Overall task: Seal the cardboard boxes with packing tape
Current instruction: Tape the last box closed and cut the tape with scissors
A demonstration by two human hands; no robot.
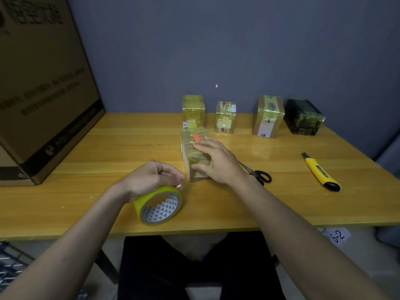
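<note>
Packing tape, a yellow-tinted roll with a patterned grey-and-white core [159,207], stands on edge at the near side of the yellow wooden bench [108,152], and I see my left hand [151,177] curled over its top, fingers closed round the rim; the far side of the roll is hidden under the palm. Whether a loose strip runs from the roll to the box I cannot make out.

Just right of it lies the small cardboard box wrapped in glossy tape [194,154], long side pointing away from me. My right hand [216,161] rests on it with fingers spread and fairly straight, thumb against the near end, covering most of the right face.

Behind the right wrist, black-handled scissors [258,175] show only their loops and part of a blade. A yellow utility knife with a black tip [320,172] lies well apart to the right.

Along the grey wall stand four taped boxes: one tall yellowish box [193,111] just behind the held one, a smaller box [225,116], a brown box with a white label [268,115], and a dark box [302,116]. Their labels are too blurred to read.

A large brown carton [43,83] on the left is cut off by the frame.
</note>
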